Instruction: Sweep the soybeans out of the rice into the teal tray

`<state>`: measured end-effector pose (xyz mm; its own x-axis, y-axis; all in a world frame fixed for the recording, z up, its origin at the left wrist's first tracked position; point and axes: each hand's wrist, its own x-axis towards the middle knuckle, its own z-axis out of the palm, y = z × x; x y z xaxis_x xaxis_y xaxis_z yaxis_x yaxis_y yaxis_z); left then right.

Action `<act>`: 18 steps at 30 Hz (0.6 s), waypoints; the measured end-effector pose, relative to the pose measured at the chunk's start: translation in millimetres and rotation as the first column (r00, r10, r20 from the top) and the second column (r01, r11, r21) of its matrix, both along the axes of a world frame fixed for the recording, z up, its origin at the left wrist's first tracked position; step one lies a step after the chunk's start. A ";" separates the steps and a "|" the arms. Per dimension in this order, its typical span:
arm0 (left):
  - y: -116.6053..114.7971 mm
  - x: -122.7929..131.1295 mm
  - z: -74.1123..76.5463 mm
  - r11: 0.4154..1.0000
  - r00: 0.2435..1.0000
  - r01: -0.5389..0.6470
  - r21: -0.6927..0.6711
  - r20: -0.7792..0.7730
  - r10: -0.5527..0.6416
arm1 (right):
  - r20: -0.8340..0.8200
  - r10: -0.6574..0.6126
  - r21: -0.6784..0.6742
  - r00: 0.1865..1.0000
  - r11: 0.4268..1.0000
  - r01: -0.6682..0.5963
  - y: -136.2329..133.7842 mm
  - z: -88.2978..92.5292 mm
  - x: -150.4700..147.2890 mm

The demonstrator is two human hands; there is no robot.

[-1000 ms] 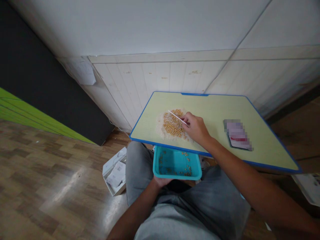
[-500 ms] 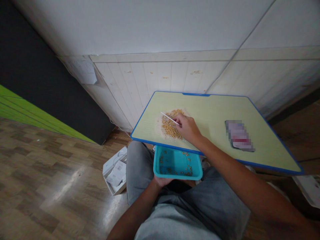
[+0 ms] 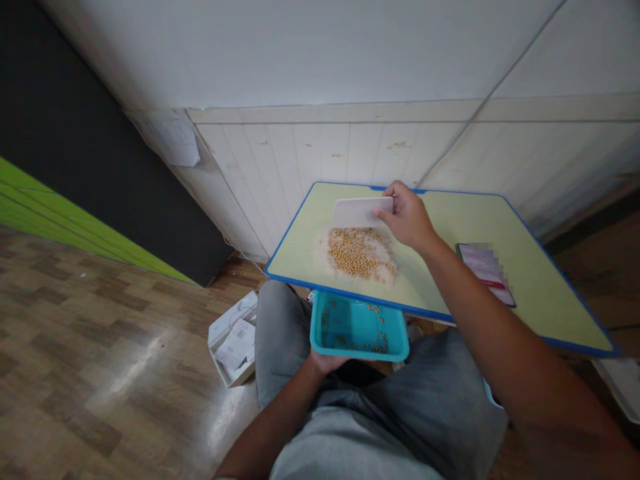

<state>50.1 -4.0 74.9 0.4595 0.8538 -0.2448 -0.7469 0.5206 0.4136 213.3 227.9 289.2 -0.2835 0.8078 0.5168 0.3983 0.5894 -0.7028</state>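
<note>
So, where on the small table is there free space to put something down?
The table is bare between the right hand and the phone, though the forearm crosses above it. Another bare strip lies at the far right corner, beyond the phone. The left part is crowded by the pile of beans and rice and the white card.

Right hand [image 3: 407, 217], upper centre of frame, grips a white card [image 3: 363, 212] by its right end, held flat-faced just above the far edge of the pile. Pile of yellow beans on white grains [image 3: 359, 252] lies centre frame on the pale green, blue-edged tabletop [image 3: 530, 267]. Left hand [image 3: 327, 362], lower centre, supports a teal tray [image 3: 357, 328] from beneath, just below the tabletop's near edge; a few beans lie in it. A phone [image 3: 486, 267] lies at right on the tabletop. A white box [image 3: 233, 340] sits on the wood floor, lower left.
</note>
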 end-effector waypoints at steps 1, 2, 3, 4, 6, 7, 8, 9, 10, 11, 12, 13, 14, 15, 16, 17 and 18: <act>-0.3 0.1 0.3 1.000 1.000 0.000 -0.004 -0.008 -0.001 | -0.015 0.078 -0.038 0.997 0.996 -0.079 6.6 0.0 1.5; -0.8 0.1 0.5 1.000 1.000 0.000 -0.009 -0.017 0.000 | -0.031 0.148 -0.078 0.988 0.986 -0.150 13.0 -0.6 2.4; -1.4 -0.2 0.5 1.000 1.000 -0.003 -0.015 -0.028 0.003 | -0.058 0.188 -0.118 0.980 0.974 -0.194 19.0 -1.6 2.8; -2.0 -0.5 0.3 1.000 0.999 -0.008 -0.021 -0.040 0.008 | -0.083 0.211 -0.162 0.974 0.962 -0.222 24.8 -2.9 2.6; -3.1 -1.4 -0.3 0.999 0.998 -0.024 -0.033 -0.066 0.022 | -0.119 0.219 -0.224 0.968 0.944 -0.241 34.9 -5.1 1.1; -3.4 -1.8 -0.8 0.999 0.996 -0.033 -0.039 -0.079 0.030 | -0.134 0.213 -0.238 0.968 0.941 -0.240 39.2 -5.8 -0.1; -3.4 -2.0 -1.2 0.998 0.995 -0.041 -0.044 -0.090 0.037 | -0.147 0.204 -0.242 0.968 0.941 -0.236 43.1 -6.2 -1.8; -3.3 -2.1 -1.6 0.998 0.994 -0.047 -0.050 -0.099 0.042 | -0.158 0.196 -0.240 0.968 0.943 -0.230 46.5 -6.4 -3.8; -3.0 -2.1 -2.0 0.997 0.993 -0.051 -0.055 -0.107 0.045 | -0.167 0.189 -0.235 0.968 0.946 -0.225 49.4 -6.6 -6.3; -2.6 -2.1 -2.3 0.997 0.992 -0.053 -0.060 -0.114 0.046 | -0.169 0.183 -0.230 0.968 0.948 -0.220 51.8 -6.9 -9.3; -2.2 -1.9 -2.6 0.996 0.992 -0.054 -0.064 -0.121 0.046 | -0.165 0.179 -0.229 0.970 0.950 -0.214 53.6 -7.6 -12.7; -1.7 -1.8 -2.8 0.996 0.991 -0.054 -0.068 -0.126 0.045 | -0.151 0.177 -0.231 0.973 0.950 -0.209 54.9 -8.8 -16.4; -1.4 -1.6 -3.1 0.996 0.990 -0.054 -0.071 -0.131 0.044 | -0.133 0.174 -0.235 0.976 0.951 -0.202 55.7 -10.6 -20.4; -1.1 -1.6 -3.3 0.996 0.990 -0.053 -0.074 -0.136 0.043 | -0.120 0.171 -0.243 0.978 0.950 -0.196 56.1 -12.8 -24.5; -1.0 -1.6 -3.6 0.996 0.989 -0.053 -0.076 -0.140 0.042 | -0.116 0.167 -0.253 0.979 0.948 -0.191 56.2 -15.5 -28.5; -1.0 -1.7 -4.0 0.996 0.989 -0.052 -0.077 -0.143 0.041 | -0.127 0.159 -0.262 0.979 0.947 -0.187 56.2 -18.5 -32.4; -1.1 -1.9 -4.4 0.996 0.989 -0.051 -0.078 -0.146 0.039 | -0.142 0.148 -0.269 0.979 0.946 -0.182 56.1 -21.5 -36.0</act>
